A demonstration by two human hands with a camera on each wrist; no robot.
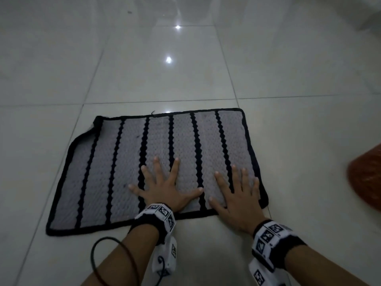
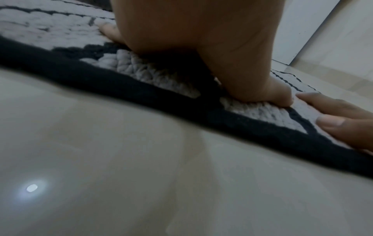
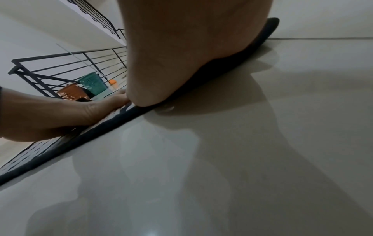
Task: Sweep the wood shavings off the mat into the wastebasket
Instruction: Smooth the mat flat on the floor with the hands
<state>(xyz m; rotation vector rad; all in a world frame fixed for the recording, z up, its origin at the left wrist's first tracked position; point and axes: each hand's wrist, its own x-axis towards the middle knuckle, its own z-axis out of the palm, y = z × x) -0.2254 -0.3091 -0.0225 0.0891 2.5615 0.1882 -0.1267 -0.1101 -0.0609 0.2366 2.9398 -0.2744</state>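
Note:
A grey mat with black stripes and a black border lies on the tiled floor. My left hand presses flat on its near middle with the fingers spread. My right hand lies flat beside it, near the mat's right corner. In the left wrist view the left hand rests on the mat, and the right hand's fingertips touch the mat at the right. The right wrist view shows the right hand over the mat's black edge. A few dark specks dot the mat; I can make out no shavings.
An orange-brown meshed object stands on the floor at the right edge, partly cut off. Glossy pale tiles surround the mat. Far off, a green basket and an orange-brown basket stand by a black railing. A black cable loops beside my left forearm.

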